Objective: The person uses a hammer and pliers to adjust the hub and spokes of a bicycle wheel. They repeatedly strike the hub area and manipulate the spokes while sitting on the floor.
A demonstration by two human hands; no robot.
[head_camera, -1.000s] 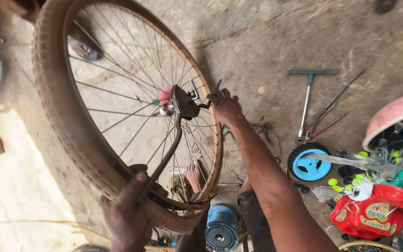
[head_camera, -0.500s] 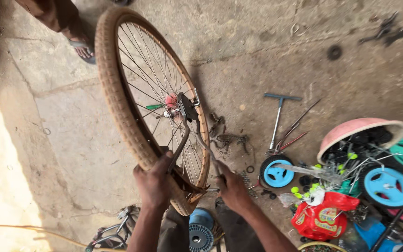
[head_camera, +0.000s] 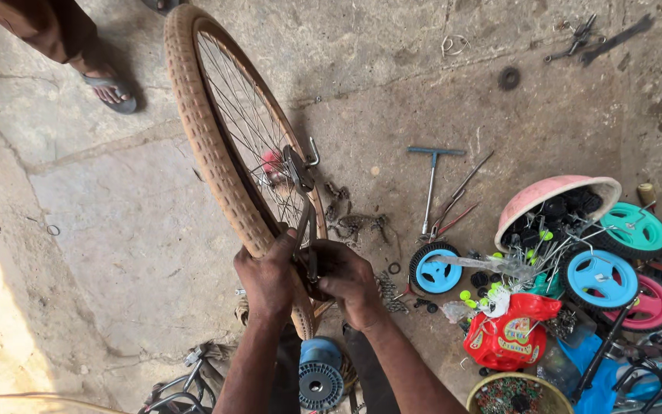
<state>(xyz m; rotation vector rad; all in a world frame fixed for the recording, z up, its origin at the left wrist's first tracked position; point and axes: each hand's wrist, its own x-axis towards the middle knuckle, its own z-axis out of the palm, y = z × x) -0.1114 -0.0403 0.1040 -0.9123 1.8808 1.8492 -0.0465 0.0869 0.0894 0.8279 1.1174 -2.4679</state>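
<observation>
wheel: big bike wheel [head_camera: 224, 153] with a tan tyre, standing upright on the concrete floor [head_camera: 116, 230], its bottom edge sitting right between the person's forearms at the near edge of the floor

left hand: left hand [head_camera: 266, 276] is wrapping closed around the tyre and rim near the bottom, also pinching the lower end of the wrench

right hand: right hand [head_camera: 350, 282] is curling shut on the rim and that same wrench end, thumb pressing in, touching the left hand

wrench: long flat wrench [head_camera: 300, 211] is running from the hub [head_camera: 289, 170] down to the hands; can't tell how well it's seated on the nut

bystander: someone's sandalled foot [head_camera: 109, 88] is standing at the far left corner of the floor, well apart from the wheel

parts pile: small plastic wheels, blue [head_camera: 436, 272], teal [head_camera: 634, 228] and pink [head_camera: 649, 303], are lying along the right edge beside a pink bowl [head_camera: 553, 195] and a red bag [head_camera: 511, 337]

loose tools: T-handle tool [head_camera: 432, 180] and a few thin rods are lying on the floor just right of the wheel

risk 1: my guess is the wrench is going to slip off the hub nut if it's only half on, and knuckles are going straight into the spokes

risk 2: wheel is only being steadied by the two hands, so a hard push could be tipping it toward the parts pile

risk 3: bits of chain and nuts are lying near the wheel's base, easy to be kicking or losing
</observation>
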